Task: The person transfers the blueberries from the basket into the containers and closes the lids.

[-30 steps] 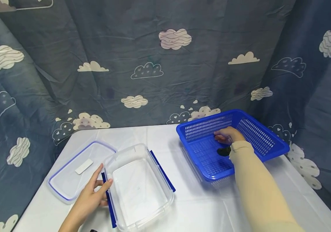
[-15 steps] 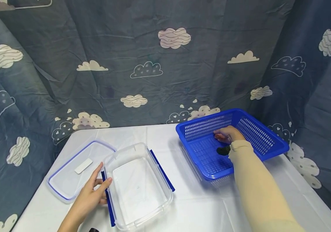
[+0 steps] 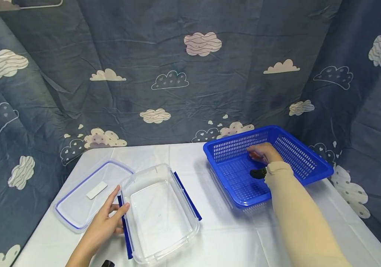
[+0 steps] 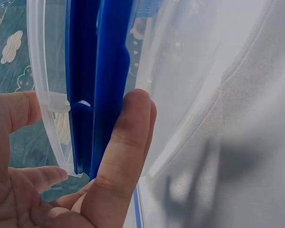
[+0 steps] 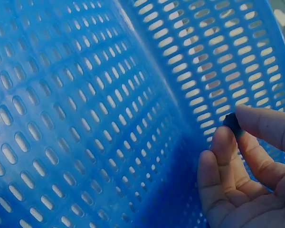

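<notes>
Our left hand [image 3: 102, 225] grips the clear plastic container [image 3: 158, 218] at its blue latch flap [image 3: 126, 233], likely to steady it, while our right hand [image 3: 265, 152] pinches a small dark object [image 5: 233, 125] inside the blue slotted basket [image 3: 232, 172].

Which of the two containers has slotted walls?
The blue basket, with the right hand inside; the clear box gripped by the left hand has solid walls.
</notes>
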Demonstrator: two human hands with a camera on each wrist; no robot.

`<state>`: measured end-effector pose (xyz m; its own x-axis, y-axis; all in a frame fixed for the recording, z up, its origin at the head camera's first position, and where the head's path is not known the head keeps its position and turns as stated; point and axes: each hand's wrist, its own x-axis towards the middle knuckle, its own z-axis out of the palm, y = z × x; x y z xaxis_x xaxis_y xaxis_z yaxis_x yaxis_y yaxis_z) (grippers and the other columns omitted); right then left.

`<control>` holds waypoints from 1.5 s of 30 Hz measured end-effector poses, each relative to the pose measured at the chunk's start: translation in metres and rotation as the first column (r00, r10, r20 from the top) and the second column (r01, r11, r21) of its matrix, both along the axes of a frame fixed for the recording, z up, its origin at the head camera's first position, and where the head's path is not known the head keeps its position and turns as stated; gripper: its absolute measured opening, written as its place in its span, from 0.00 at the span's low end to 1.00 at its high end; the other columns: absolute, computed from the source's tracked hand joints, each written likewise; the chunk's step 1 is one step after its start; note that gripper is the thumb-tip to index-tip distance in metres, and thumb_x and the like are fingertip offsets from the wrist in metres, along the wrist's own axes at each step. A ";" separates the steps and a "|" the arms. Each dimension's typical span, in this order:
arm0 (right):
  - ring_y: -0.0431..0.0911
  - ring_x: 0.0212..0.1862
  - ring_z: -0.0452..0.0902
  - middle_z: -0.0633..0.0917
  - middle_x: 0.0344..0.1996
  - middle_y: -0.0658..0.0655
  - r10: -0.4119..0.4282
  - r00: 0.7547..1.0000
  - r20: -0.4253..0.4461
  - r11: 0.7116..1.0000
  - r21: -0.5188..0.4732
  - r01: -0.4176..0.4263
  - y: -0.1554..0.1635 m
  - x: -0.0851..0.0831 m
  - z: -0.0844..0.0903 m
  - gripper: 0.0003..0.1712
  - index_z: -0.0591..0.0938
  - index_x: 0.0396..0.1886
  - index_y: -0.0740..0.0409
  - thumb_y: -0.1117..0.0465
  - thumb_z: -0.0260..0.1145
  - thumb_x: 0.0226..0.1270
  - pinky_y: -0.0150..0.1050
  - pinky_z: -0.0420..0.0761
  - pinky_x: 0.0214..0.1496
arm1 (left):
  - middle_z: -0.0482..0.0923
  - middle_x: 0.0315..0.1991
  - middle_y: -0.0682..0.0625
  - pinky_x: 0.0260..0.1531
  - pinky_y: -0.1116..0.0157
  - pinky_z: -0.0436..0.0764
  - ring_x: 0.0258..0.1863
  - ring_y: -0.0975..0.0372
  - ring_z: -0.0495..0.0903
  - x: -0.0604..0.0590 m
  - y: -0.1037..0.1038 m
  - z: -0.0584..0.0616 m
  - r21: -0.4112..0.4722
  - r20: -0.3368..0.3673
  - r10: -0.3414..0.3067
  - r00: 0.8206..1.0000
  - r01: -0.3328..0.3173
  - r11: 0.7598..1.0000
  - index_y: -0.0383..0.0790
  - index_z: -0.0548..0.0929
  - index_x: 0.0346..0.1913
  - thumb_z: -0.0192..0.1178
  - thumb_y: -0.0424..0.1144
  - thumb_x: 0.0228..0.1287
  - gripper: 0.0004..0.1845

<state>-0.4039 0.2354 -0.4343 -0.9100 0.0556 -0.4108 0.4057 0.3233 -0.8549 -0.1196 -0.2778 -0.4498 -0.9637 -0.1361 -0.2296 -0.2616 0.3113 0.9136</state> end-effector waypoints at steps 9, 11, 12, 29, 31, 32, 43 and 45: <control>0.34 0.37 0.81 0.84 0.33 0.43 0.098 0.993 -0.060 0.995 0.018 -0.097 -0.006 0.014 0.026 0.26 0.73 0.74 0.69 0.60 0.61 0.84 0.31 0.88 0.52 | 0.73 0.68 0.29 0.37 0.59 0.92 0.38 0.54 0.91 -0.006 -0.001 -0.002 -0.006 -0.017 -0.016 1.000 0.016 1.000 0.58 0.44 0.89 0.59 0.50 0.83 0.45; 0.32 0.37 0.81 0.84 0.33 0.42 0.113 0.990 -0.081 0.994 0.012 -0.112 -0.006 0.013 0.027 0.27 0.72 0.75 0.70 0.61 0.61 0.84 0.32 0.88 0.54 | 0.73 0.68 0.29 0.37 0.59 0.92 0.38 0.54 0.91 -0.007 0.000 -0.003 -0.008 -0.015 -0.013 1.000 0.013 1.000 0.59 0.45 0.89 0.59 0.50 0.83 0.44; 0.32 0.38 0.82 0.84 0.34 0.41 0.118 0.989 -0.091 0.993 0.018 -0.117 -0.006 0.012 0.027 0.27 0.72 0.75 0.70 0.60 0.61 0.84 0.32 0.88 0.55 | 0.73 0.68 0.29 0.37 0.59 0.92 0.39 0.54 0.91 -0.008 0.000 -0.003 -0.011 -0.018 -0.013 1.000 0.013 1.000 0.59 0.45 0.89 0.59 0.51 0.83 0.44; 0.32 0.39 0.82 0.84 0.45 0.50 0.255 0.931 -0.260 0.966 0.026 -0.257 -0.050 0.043 0.065 0.28 0.73 0.72 0.73 0.59 0.63 0.83 0.26 0.87 0.48 | 0.71 0.66 0.32 0.31 0.59 0.89 0.42 0.56 0.85 -0.018 0.005 -0.013 0.018 -0.058 -0.021 0.998 0.022 1.000 0.60 0.51 0.87 0.61 0.49 0.81 0.41; 0.33 0.40 0.82 0.84 0.46 0.51 0.270 0.923 -0.273 0.961 0.021 -0.275 -0.061 0.047 0.070 0.28 0.74 0.72 0.73 0.59 0.64 0.83 0.27 0.87 0.50 | 0.69 0.67 0.33 0.32 0.58 0.90 0.44 0.56 0.85 -0.017 0.004 -0.014 0.063 -0.057 -0.023 0.998 0.027 0.998 0.62 0.51 0.87 0.62 0.48 0.81 0.41; 0.33 0.40 0.82 0.84 0.47 0.51 0.275 0.921 -0.276 0.959 0.016 -0.282 -0.066 0.049 0.072 0.27 0.74 0.72 0.72 0.59 0.64 0.83 0.27 0.87 0.50 | 0.69 0.67 0.33 0.33 0.57 0.90 0.45 0.55 0.84 -0.017 0.004 -0.015 0.082 -0.059 -0.023 0.998 0.028 0.996 0.63 0.51 0.86 0.62 0.48 0.81 0.41; 0.48 0.51 0.84 0.83 0.59 0.66 0.390 0.873 -0.293 0.910 -0.022 -0.414 -0.138 0.073 0.088 0.23 0.77 0.69 0.69 0.61 0.64 0.83 0.40 0.88 0.60 | 0.68 0.71 0.35 0.42 0.56 0.91 0.60 0.50 0.80 -0.014 -0.002 -0.031 0.161 -0.118 -0.057 0.991 0.076 0.984 0.68 0.51 0.86 0.58 0.48 0.83 0.38; 0.47 0.50 0.84 0.84 0.58 0.65 0.407 0.866 -0.292 0.899 -0.039 -0.435 -0.153 0.079 0.089 0.23 0.78 0.68 0.69 0.61 0.64 0.82 0.45 0.87 0.65 | 0.68 0.71 0.35 0.42 0.56 0.91 0.61 0.51 0.80 -0.014 -0.003 -0.032 0.172 -0.125 -0.058 0.990 0.080 0.982 0.69 0.51 0.86 0.57 0.48 0.84 0.38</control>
